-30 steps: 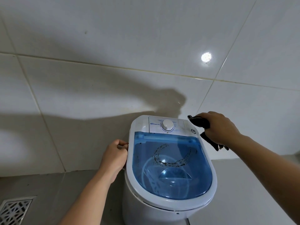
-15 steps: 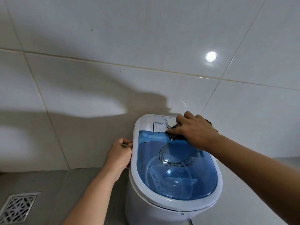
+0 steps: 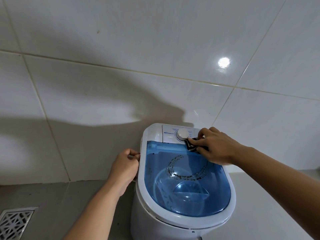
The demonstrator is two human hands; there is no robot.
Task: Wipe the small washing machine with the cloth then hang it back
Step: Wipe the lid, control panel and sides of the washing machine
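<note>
A small white washing machine [image 3: 155, 219] with a clear blue lid [image 3: 183, 184] stands on the grey floor against the tiled wall. Its white dial [image 3: 182, 134] sits on the back control panel. My right hand [image 3: 216, 146] presses a dark patterned cloth [image 3: 192, 144] on the panel's edge just right of the dial, where panel meets lid. Most of the cloth is hidden under my fingers. My left hand [image 3: 123, 168] grips the machine's left side rim, fingers curled around it.
White wall tiles [image 3: 121, 75] rise directly behind the machine. A metal floor drain grate [image 3: 15, 222] lies at the lower left. Grey floor [image 3: 52, 201] spreads on both sides of the machine.
My right hand brought the cloth from the machine's right rear edge onto the panel, swept left over the dial, and now sits slightly right of it. The left hand kept its hold.
</note>
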